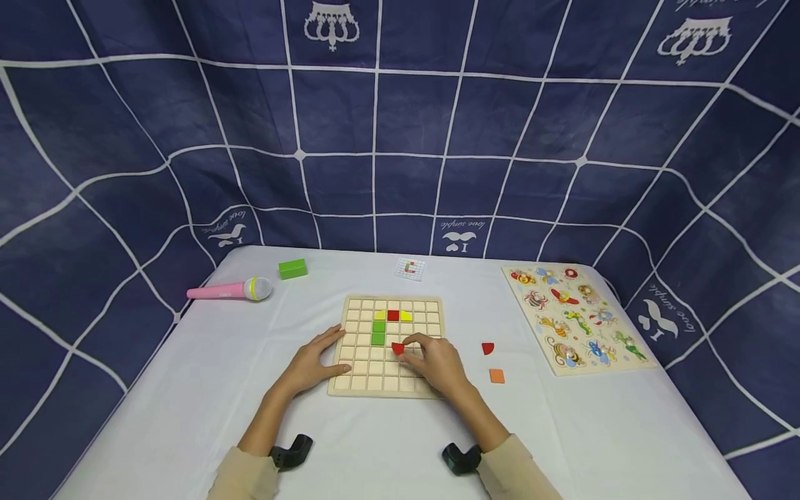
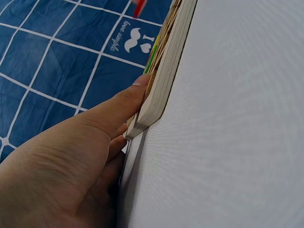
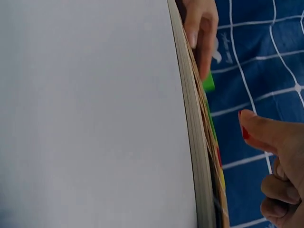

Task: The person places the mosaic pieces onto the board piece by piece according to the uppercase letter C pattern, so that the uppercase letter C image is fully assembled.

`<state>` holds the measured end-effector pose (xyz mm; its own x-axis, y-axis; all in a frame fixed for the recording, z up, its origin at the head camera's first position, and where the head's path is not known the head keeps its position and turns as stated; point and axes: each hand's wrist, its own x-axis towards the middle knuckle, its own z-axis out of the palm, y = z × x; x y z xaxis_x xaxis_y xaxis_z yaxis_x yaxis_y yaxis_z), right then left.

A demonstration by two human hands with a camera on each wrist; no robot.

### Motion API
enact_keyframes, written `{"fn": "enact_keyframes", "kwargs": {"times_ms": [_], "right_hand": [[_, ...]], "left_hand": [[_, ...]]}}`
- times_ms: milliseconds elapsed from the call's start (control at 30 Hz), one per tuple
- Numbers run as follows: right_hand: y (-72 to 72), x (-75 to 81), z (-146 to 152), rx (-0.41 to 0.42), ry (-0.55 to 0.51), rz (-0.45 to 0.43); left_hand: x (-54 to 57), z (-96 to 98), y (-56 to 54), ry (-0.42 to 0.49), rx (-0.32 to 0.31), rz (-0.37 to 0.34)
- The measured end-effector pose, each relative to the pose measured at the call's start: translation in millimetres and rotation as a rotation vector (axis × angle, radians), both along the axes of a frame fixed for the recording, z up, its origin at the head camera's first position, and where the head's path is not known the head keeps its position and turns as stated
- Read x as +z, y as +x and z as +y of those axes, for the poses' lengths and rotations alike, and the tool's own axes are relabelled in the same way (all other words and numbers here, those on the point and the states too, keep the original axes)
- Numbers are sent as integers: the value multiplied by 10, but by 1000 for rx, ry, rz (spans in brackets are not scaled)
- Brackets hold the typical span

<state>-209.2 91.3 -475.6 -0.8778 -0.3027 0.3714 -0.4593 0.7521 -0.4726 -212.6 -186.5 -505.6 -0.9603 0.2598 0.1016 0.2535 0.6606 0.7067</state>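
Right hand (image 1: 439,362) pinches red quarter-circle tile (image 1: 397,348) above wooden grid board (image 1: 375,384); a slipped pinch could drop it askew across cells. Left hand (image 1: 308,364), fingers spread at left edge, could nudge board.

left grip (image 1: 312,362): thumb spread apart | right grip (image 1: 440,364): curled, pinching

"love simple" lettering (image 2: 121,35), "I" (image 2: 148,38) with heart (image 2: 145,48) and moustache (image 2: 133,40), crowns (image 1: 332,24), on blue cloth (image 1: 412,111)
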Motion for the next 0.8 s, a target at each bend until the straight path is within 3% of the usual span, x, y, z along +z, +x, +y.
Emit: {"fn": "enact_keyframes", "kwargs": {"times_ms": [267, 467, 800], "right_hand": [[-112, -113, -343, 37, 29, -12], [-142, -174, -382, 32, 75, -39], [-134, -194, -373, 25, 61, -43]], "left_hand": [[-7, -4, 5, 9, -7, 9], [-9, -1, -1, 4, -7, -9], [-6, -5, 0, 0, -5, -8]]}}
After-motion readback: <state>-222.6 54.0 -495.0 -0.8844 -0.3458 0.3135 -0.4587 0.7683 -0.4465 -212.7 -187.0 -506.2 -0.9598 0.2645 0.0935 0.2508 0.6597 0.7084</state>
